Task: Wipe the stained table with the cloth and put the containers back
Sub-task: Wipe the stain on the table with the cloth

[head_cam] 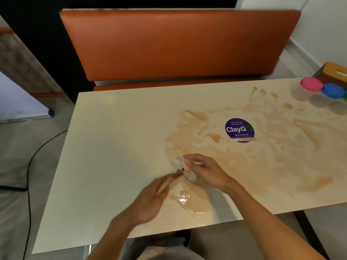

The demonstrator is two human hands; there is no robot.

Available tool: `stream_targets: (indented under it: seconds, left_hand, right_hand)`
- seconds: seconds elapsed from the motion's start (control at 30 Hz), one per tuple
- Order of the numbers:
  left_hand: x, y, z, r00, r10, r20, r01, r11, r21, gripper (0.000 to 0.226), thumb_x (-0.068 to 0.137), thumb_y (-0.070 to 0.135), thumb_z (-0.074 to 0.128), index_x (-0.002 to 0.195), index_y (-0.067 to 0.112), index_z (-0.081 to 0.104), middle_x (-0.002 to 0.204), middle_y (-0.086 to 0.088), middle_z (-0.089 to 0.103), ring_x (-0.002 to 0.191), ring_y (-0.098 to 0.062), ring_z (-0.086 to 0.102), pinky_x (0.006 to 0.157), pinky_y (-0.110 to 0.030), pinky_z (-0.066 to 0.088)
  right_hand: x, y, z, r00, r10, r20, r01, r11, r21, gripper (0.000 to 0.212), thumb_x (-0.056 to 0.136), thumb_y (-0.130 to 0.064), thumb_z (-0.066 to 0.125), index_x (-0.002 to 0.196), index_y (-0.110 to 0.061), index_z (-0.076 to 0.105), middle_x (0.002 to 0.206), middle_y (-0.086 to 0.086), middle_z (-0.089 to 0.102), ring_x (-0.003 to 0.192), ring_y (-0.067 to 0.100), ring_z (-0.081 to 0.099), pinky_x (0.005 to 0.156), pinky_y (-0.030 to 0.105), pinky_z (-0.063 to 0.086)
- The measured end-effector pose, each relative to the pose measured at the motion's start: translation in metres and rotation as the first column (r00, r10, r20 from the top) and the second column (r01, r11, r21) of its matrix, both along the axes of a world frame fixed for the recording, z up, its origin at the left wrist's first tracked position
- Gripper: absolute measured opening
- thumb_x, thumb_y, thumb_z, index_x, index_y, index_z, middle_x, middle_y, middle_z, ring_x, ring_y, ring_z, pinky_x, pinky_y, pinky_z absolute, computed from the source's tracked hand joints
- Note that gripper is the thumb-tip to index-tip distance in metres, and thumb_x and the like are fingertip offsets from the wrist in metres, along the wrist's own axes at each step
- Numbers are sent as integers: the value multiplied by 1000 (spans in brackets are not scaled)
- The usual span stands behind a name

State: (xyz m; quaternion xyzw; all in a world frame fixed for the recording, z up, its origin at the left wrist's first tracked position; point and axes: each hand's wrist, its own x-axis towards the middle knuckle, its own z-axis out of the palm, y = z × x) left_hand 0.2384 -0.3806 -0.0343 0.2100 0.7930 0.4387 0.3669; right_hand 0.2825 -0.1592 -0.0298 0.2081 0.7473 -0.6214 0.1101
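Gripping a clear plastic thing (190,176) with our right hand (208,171), fingers curled round it, on the stained table (112,147); left hand (150,197) is blurred, can't tell its fingers.

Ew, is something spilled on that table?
Yes. A brown stain is smeared in streaks across the right half of the table, all around the purple ClayGo sticker.

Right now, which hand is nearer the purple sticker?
Right. The right hand sits below and left of the sticker; the left hand is farther off, lower and further left.
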Motion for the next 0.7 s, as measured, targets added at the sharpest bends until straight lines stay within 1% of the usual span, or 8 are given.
stream_targets:
  seconds: [0.1, 0.2, 0.27, 0.43, 0.53, 0.6, 0.67, 0.7]
  left_hand:
    - [-17, 7, 49, 991, 36, 126, -50, 992, 112, 23, 101, 34, 43, 115, 39, 60, 103, 16, 71, 103, -4, 64, 83, -16, 50]
    - [-30, 17, 78, 953, 53, 299, -123, 967, 221, 31, 98, 39, 44, 119, 25, 63, 112, 3, 72, 106, -15, 67, 88, -29, 53]
    - [-34, 25, 80, 920, 66, 385, -169, 957, 238, 35, 96, 43, 47, 121, 23, 60, 116, -1, 71, 109, -19, 66, 94, -37, 51]
    - [-36, 47, 77, 920, 61, 388, -174, 949, 263, 41, 93, 52, 45, 124, 27, 56, 116, 5, 70, 107, -10, 66, 90, -27, 54]
    - [-39, 48, 66, 939, 51, 340, -150, 950, 272, 57, 86, 67, 44, 132, 33, 52, 124, 10, 64, 109, -5, 63, 98, -32, 49]
    - [-45, 36, 52, 964, 36, 263, -96, 970, 221, 63, 77, 81, 45, 129, 46, 51, 129, 14, 58, 107, -2, 62, 97, -31, 46]
    - [-54, 13, 30, 985, 53, 164, -72, 991, 112, 59, 74, 80, 50, 127, 53, 51, 133, 13, 49, 113, -4, 56, 91, -23, 43]
    - [-58, -1, 16, 995, 70, 67, -71, 997, 18, 58, 77, 75, 54, 129, 51, 51, 135, 11, 46, 120, -7, 51, 93, -23, 41]
  right_hand:
    - [1, -13, 22, 998, 54, -39, -63, 961, -271, 59, 74, -56, 73, 126, -29, 59, 120, 2, 67, 111, 21, 65, 99, 46, 50]
    - [-2, -27, 37, 993, 50, -104, -82, 940, -332, 51, 79, -32, 77, 125, -18, 60, 118, 10, 67, 111, 27, 65, 96, 45, 51]
    - [-7, -30, 49, 994, 24, -108, -58, 944, -326, 43, 79, -26, 78, 118, -13, 65, 114, 11, 70, 108, 27, 66, 97, 44, 51]
    - [-9, -27, 70, 999, -32, -40, 14, 919, -395, 34, 83, -27, 71, 115, -14, 67, 110, 10, 72, 105, 26, 68, 92, 43, 53]
    - [-3, -23, 70, 992, -115, -42, 95, 938, -332, 25, 87, -27, 67, 110, -16, 68, 107, 9, 73, 102, 25, 69, 92, 42, 54]
    - [4, -16, 66, 980, -184, -73, 167, 967, -192, 19, 90, -29, 65, 101, -15, 73, 102, 13, 74, 98, 29, 70, 93, 47, 53]
    - [16, -8, 61, 955, -284, -83, 284, 959, -13, 26, 90, -36, 64, 94, -12, 74, 97, 20, 72, 94, 39, 68, 90, 48, 54]
    - [23, -3, 57, 938, -337, -85, 342, 938, 62, 27, 92, -36, 62, 91, -11, 73, 92, 19, 73, 88, 38, 68, 82, 41, 57]
